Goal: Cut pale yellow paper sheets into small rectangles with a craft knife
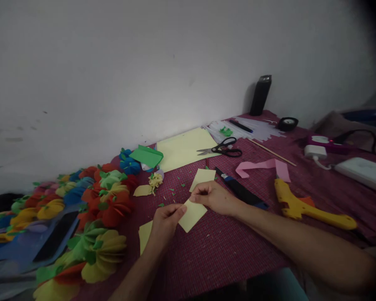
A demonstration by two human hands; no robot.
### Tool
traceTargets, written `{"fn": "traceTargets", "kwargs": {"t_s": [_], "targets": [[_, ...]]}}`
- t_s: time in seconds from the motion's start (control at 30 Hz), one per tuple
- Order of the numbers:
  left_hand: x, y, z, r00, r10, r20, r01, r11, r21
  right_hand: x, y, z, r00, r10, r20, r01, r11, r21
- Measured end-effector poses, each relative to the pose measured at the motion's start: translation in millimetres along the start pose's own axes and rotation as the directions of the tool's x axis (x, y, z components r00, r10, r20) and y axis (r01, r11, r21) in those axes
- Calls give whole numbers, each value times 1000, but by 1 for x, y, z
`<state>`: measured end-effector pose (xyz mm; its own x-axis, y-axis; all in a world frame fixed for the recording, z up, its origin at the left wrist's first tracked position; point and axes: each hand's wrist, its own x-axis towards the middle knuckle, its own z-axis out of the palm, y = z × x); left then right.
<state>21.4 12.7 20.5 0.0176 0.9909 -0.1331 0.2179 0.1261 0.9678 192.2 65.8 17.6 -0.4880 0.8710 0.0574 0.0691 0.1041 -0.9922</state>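
Observation:
Between both hands is a small square of pale yellow paper (pixel 193 215), tilted above the dark red checked cloth. My left hand (pixel 167 221) pinches its left corner between thumb and fingers. At the upper corner, my right hand (pixel 214 196) pinches the same paper with thumb and forefinger. Just behind the right hand lies another yellow paper piece (pixel 203 177). A further yellow piece (pixel 145 235) is partly hidden by my left hand. Left of the hands, a leaf-shaped yellow cutout (pixel 143 190) lies beside a cluster of small yellow scraps (pixel 156 180).
Colourful paper pumpkins (pixel 113 200) crowd the left side. Scissors (pixel 221 148) rest on a large yellow sheet (pixel 184 146). A black-and-blue cutter (pixel 242 188), pink strip (pixel 260 165) and yellow glue gun (pixel 310 209) lie right. A black bottle (pixel 261 96) stands by the wall.

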Motion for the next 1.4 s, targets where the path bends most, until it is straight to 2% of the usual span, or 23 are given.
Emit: {"fn": "traceTargets", "kwargs": {"t_s": [0.27,0.37,0.53,0.63,0.7,0.87,1.07,1.23,1.4], "targets": [[-1,3,-6,999,29,-20,-30,999,-26,4,-10,-11,997,-16,-69,17,1000,22],[-2,6,-10,1000,19,-2,-19,996,-83,5,-10,-15,995,-21,-101,23,999,26],[-4,9,-12,997,-60,-50,43,955,-295,9,-9,-22,981,46,-187,-11,982,188],[-5,10,-7,993,-115,21,114,927,-356,9,-8,-20,973,71,-220,-15,969,246],[-5,10,-3,989,-138,50,146,932,-331,9,-8,-16,971,82,-224,-27,971,236],[-4,4,6,992,-119,29,122,966,-229,6,-3,-8,978,82,-193,-41,977,207],[-2,2,2,994,-110,26,113,963,-245,4,-7,-7,988,133,-80,-109,961,254],[-2,6,-2,995,-102,-16,95,967,-238,2,-10,-8,978,203,57,-210,959,191],[-1,8,-4,994,-104,-30,94,964,-249,1,-6,-11,975,191,114,-209,962,176]]}}
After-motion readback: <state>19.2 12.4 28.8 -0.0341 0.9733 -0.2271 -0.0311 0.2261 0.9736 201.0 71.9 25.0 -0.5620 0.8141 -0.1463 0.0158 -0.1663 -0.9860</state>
